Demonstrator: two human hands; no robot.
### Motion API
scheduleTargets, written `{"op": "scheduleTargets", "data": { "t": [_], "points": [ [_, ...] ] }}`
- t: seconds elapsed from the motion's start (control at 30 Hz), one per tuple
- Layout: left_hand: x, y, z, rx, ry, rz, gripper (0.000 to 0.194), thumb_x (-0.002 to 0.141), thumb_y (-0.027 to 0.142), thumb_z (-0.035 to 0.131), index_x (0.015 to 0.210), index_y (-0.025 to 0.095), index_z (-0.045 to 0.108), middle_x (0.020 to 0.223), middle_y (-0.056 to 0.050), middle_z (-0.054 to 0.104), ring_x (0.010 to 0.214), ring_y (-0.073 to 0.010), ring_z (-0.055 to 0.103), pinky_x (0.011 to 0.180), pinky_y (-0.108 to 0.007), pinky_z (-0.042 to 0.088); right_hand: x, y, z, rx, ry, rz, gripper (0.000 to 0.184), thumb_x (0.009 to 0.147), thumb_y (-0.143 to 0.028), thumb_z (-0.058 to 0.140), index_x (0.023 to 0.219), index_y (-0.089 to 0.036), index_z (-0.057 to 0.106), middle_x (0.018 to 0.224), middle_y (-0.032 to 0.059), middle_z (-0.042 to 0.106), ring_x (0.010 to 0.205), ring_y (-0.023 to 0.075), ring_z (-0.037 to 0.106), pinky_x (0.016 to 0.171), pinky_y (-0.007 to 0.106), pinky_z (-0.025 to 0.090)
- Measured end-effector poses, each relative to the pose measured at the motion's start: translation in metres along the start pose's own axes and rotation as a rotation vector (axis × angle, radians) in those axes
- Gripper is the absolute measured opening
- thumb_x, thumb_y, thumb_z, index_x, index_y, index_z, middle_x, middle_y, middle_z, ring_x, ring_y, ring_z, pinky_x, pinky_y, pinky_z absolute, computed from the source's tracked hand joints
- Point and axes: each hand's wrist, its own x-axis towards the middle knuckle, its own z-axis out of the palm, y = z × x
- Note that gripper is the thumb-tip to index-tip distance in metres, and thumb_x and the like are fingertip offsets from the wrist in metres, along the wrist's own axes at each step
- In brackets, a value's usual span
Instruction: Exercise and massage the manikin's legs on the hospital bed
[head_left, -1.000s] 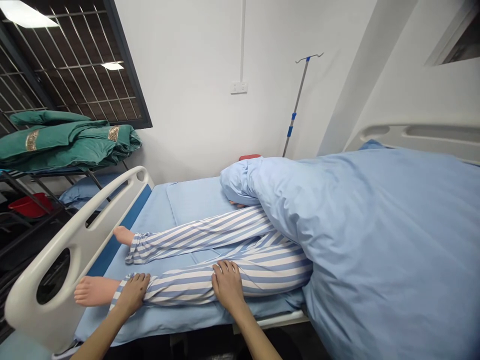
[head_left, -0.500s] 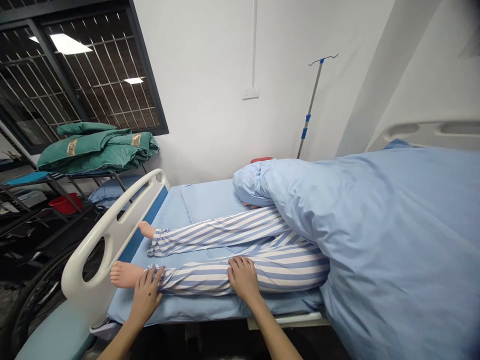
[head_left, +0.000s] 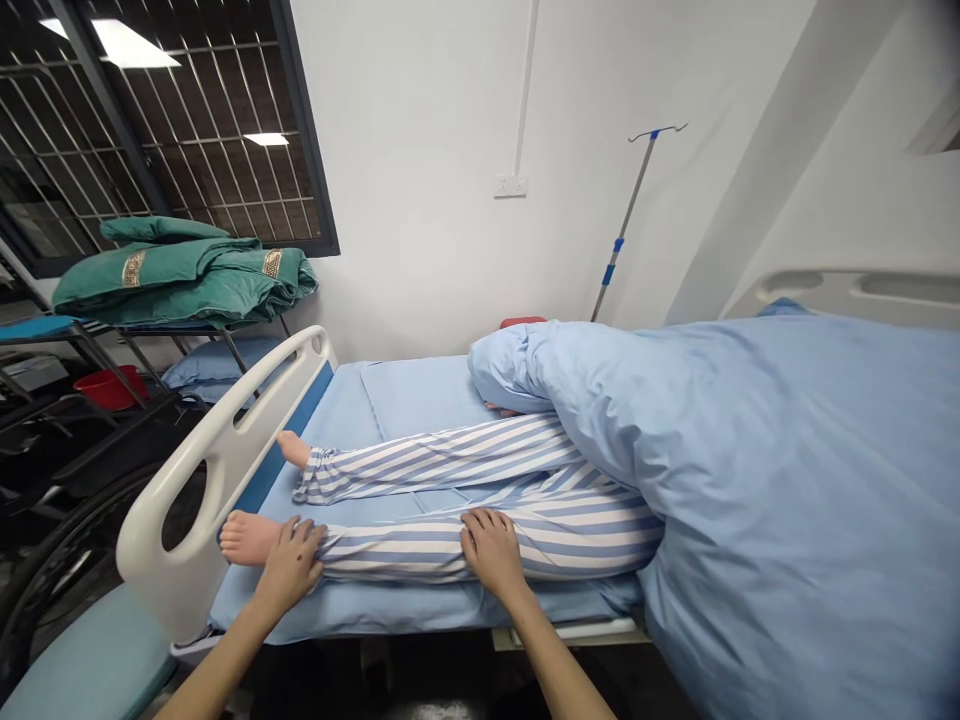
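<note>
A care manikin lies on its back on the bed, its upper body under a pale blue duvet (head_left: 787, 480). Its legs wear blue-and-white striped pyjama trousers. My left hand (head_left: 290, 566) rests flat on the trouser cuff at the ankle of the near leg (head_left: 405, 552), just beside the bare near foot (head_left: 250, 538). Farther up that same leg, my right hand (head_left: 492, 550) lies flat with its fingers spread. Neither hand grips anything. The far leg (head_left: 435, 462) ends in a bare foot (head_left: 295, 450) and lies apart from both hands.
A white bed rail (head_left: 217, 470) with a blue strip runs along the bed's foot end, beside the blue sheet (head_left: 409, 392). Behind it are folded green blankets (head_left: 180, 275) on a rack, a red basin (head_left: 109, 388) and a wheelchair seat (head_left: 90, 650). An IV pole (head_left: 626, 215) stands by the wall.
The whole scene has shifted right in view and settled. My left hand now lies nearer the cuff, and my right hand stays on the same leg.
</note>
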Motion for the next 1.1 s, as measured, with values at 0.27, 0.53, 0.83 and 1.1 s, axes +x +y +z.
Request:
{"op": "scheduleTargets", "data": {
  "t": [0.27,0.53,0.83,1.1],
  "points": [
    [0.033,0.097,0.002,-0.672,0.157,-0.045,0.029,0.087,0.031,0.030,0.095,0.020,0.056,0.100,-0.008,0.060,0.101,-0.0184,0.052,0.091,-0.033,0.040,0.001,0.000,0.001,-0.017,-0.010,0.004,0.027,0.087,-0.025,0.040,0.104,-0.025,0.060,0.107,0.0037,0.060,0.102,0.0194,0.047,0.094,0.035,0.025],
    [0.037,0.109,0.038,-0.437,0.212,0.002,0.032,0.089,0.032,0.029,0.097,0.021,0.057,0.096,-0.005,0.062,0.090,-0.0189,0.054,0.081,-0.035,0.040,0.002,0.000,0.003,-0.031,0.003,-0.007,0.027,0.087,-0.024,0.040,0.103,-0.025,0.061,0.106,0.0032,0.061,0.101,0.0189,0.048,0.094,0.034,0.026],
    [0.031,0.099,0.041,-0.322,0.271,0.026,0.030,0.089,0.031,0.032,0.100,0.023,0.059,0.096,-0.004,0.063,0.089,-0.0180,0.055,0.081,-0.034,0.039,0.003,-0.006,-0.003,0.076,-0.058,-0.016,0.025,0.082,-0.022,0.044,0.101,-0.023,0.060,0.107,0.0048,0.059,0.103,0.0197,0.048,0.092,0.034,0.030],
    [0.017,0.084,0.051,-0.251,0.332,0.060,0.033,0.088,0.034,0.036,0.111,0.021,0.055,0.106,-0.006,0.061,0.099,-0.0195,0.052,0.090,-0.037,0.036,0.024,-0.086,0.017,0.159,-0.085,-0.138,0.030,0.082,-0.025,0.046,0.110,-0.020,0.055,0.112,0.0075,0.057,0.105,0.0215,0.047,0.094,0.034,0.031]
  ]
}}
